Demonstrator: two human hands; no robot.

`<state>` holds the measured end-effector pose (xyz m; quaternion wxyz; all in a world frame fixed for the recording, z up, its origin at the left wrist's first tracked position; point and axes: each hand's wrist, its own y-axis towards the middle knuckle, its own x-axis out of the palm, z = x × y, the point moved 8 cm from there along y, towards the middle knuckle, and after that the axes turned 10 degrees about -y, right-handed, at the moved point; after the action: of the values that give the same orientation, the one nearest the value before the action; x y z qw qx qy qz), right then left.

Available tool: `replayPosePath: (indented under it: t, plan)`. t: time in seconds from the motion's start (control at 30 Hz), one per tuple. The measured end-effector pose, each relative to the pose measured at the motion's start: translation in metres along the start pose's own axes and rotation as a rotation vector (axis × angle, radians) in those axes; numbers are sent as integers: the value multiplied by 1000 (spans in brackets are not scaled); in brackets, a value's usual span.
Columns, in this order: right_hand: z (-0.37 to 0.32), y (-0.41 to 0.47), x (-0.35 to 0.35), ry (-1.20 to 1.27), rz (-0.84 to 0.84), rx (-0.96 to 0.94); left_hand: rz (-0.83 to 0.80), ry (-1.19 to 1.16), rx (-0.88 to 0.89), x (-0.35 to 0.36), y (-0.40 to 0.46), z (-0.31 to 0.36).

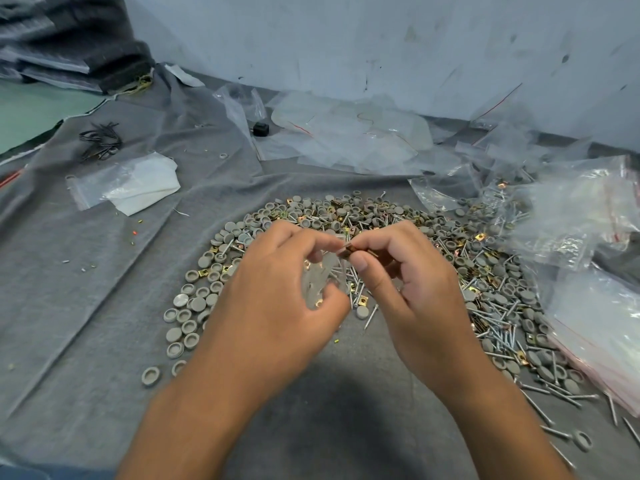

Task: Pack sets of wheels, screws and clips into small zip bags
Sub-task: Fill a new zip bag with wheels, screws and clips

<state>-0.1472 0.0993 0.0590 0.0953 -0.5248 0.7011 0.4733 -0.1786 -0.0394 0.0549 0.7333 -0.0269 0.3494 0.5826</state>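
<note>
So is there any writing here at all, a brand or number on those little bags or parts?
None can be read.
Small zip bag gripped by left hand and right hand: clear, no print.
Stack of empty bags: only a red seal strip.
Grey wheels: no markings visible.

Both hands raised together, left (277, 285) and right (415, 282) fingertips pinching

Both hands meet at centre over the pile (381, 258) of grey wheels, screws and gold clips. The left hand (277, 292) grips a small clear bag (320, 280); the right hand (415, 285) pinches its top edge. Empty bags (349, 133) lie at 12 o'clock, more (595, 327) at 3 o'clock, on grey cloth (86, 289).
</note>
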Motion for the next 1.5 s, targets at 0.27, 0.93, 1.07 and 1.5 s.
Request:
replayPosePath:
  t: [0.27,0.93,1.07,1.5]
  plan:
    - [-14,-3,-3,-212,-13,-193,-31,3,43,5,0,1]
    - [96,-16,23,-451,-417,356,86,-39,7,-12,0,-1]
    - [100,-23,45,-547,-506,360,89,-38,6,-12,0,-1]
    - [79,-15,19,82,-275,384,29,-37,-4,-4,-1,1]
